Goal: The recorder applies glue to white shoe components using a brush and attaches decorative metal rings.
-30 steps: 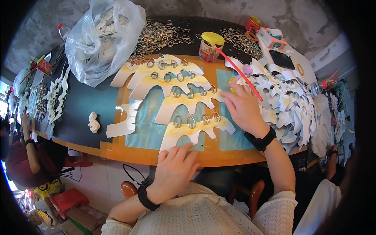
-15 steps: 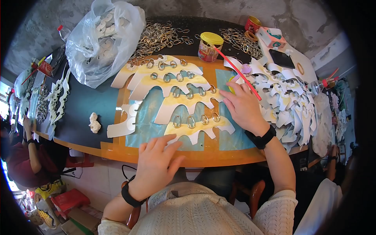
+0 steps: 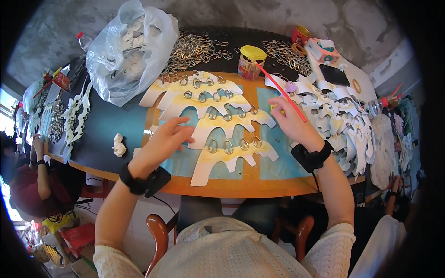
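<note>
Reaching from head view: left hand (image 3: 163, 141) fingers spread, unclenched, tips just beside white card cutouts (image 3: 232, 155) with metal rings (image 3: 228, 147) on board. Right hand (image 3: 292, 123) seemingly pinching red stick (image 3: 282, 92), grip partly hidden. Risk: sleeve or fingers nudging overlapped cutouts, shifting rings; stick smearing card.

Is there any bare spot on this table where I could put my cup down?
The freest patch is the dark tabletop between the plastic bag and the crumpled white scrap. A narrow strip of wooden edge lies bare below the card cutouts. The right side is crowded with stacked white cutouts, the back with metal rings.
</note>
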A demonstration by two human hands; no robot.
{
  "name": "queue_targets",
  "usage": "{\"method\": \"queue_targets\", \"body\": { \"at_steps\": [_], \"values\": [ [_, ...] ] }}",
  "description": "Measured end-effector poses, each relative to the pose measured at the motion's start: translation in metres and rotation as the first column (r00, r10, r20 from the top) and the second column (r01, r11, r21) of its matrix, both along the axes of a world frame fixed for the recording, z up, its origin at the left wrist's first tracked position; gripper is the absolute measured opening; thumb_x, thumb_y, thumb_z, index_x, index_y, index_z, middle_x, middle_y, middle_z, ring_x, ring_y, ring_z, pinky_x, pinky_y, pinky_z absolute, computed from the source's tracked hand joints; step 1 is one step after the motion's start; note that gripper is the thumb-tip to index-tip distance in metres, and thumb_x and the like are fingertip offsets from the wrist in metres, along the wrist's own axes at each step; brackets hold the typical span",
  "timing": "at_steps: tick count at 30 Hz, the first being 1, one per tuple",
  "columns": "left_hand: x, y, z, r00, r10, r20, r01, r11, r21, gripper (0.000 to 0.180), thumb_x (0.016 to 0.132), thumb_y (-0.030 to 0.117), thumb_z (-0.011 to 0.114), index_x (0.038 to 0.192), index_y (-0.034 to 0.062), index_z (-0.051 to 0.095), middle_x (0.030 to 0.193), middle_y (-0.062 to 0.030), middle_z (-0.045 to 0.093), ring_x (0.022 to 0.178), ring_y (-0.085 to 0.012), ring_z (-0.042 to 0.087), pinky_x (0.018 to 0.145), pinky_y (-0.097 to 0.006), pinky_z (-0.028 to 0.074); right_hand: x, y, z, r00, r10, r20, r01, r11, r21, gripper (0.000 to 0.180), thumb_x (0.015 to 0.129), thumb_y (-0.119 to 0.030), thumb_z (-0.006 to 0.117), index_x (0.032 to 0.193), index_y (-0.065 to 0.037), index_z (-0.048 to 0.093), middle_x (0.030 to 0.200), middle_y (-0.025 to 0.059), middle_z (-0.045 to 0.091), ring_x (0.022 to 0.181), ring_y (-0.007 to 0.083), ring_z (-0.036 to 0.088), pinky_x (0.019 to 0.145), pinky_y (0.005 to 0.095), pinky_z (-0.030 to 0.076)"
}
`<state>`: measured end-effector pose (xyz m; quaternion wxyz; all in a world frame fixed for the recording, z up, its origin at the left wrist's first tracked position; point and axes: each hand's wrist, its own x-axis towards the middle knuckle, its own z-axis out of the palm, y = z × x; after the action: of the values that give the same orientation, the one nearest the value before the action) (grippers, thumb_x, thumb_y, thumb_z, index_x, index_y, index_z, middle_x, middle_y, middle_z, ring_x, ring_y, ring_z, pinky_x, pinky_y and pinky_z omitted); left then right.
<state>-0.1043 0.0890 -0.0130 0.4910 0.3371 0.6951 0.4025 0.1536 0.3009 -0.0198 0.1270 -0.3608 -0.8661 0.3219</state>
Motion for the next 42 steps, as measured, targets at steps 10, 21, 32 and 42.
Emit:
{"method": "queue_targets", "body": {
  "at_steps": [10, 21, 32, 42],
  "values": [
    [-0.012, 0.034, -0.001, 0.969, -0.213, -0.121, 0.182, 0.956, -0.23, 0.025, 0.091, 0.027, 0.059, 0.078, 0.0065, 0.061, 0.067, 0.0034, 0.053, 0.051, -0.0039, 0.041, 0.044, -0.02, 0.029, -0.003, 0.026, -0.016, 0.992, 0.091, 0.081, -0.075, 0.979, -0.192, 0.023, 0.091, -0.018, 0.059, 0.102, 0.002, 0.062, 0.077, 0.0021, 0.062, 0.069, 0.0098, 0.058, 0.061, 0.0252, 0.046],
    [-0.007, 0.036, 0.011, 0.848, 0.126, 0.515, -0.062, 0.988, -0.14, 0.011, 0.09, 0.024, 0.059, 0.086, 0.0139, 0.057, 0.076, 0.0039, 0.057, 0.062, -0.0065, 0.046, 0.051, -0.023, 0.034, 0.004, 0.006, 0.025, 0.969, -0.196, -0.148, 0.025, 0.677, -0.735, 0.024, 0.089, -0.028, 0.063, 0.076, -0.012, 0.051, 0.069, -0.0026, 0.054, 0.056, 0.0028, 0.048, 0.044, 0.0186, 0.031],
    [-0.001, 0.019, -0.002, 0.922, -0.011, 0.387, 0.091, 0.978, -0.19, 0.016, 0.091, 0.026, 0.06, 0.086, 0.0109, 0.06, 0.073, 0.0037, 0.056, 0.062, -0.0062, 0.052, 0.047, -0.021, 0.039, 0.014, -0.005, 0.017, 0.98, -0.188, -0.067, 0.076, 0.662, -0.746, 0.017, 0.091, -0.026, 0.059, 0.081, -0.014, 0.054, 0.071, -0.0035, 0.057, 0.054, 0.0019, 0.047, 0.046, 0.0172, 0.031],
    [0.009, 0.002, 0.005, 0.968, -0.178, 0.178, 0.191, 0.98, -0.058, 0.023, 0.092, 0.026, 0.06, 0.077, 0.0096, 0.058, 0.068, 0.0059, 0.051, 0.062, -0.0027, 0.044, 0.055, -0.019, 0.034, 0.017, -0.015, 0.029, 0.979, -0.118, -0.167, -0.031, 0.72, -0.693, 0.013, 0.092, -0.025, 0.058, 0.086, -0.014, 0.052, 0.074, -0.0058, 0.053, 0.062, 0.0016, 0.046, 0.055, 0.0172, 0.034]
  ]
}}
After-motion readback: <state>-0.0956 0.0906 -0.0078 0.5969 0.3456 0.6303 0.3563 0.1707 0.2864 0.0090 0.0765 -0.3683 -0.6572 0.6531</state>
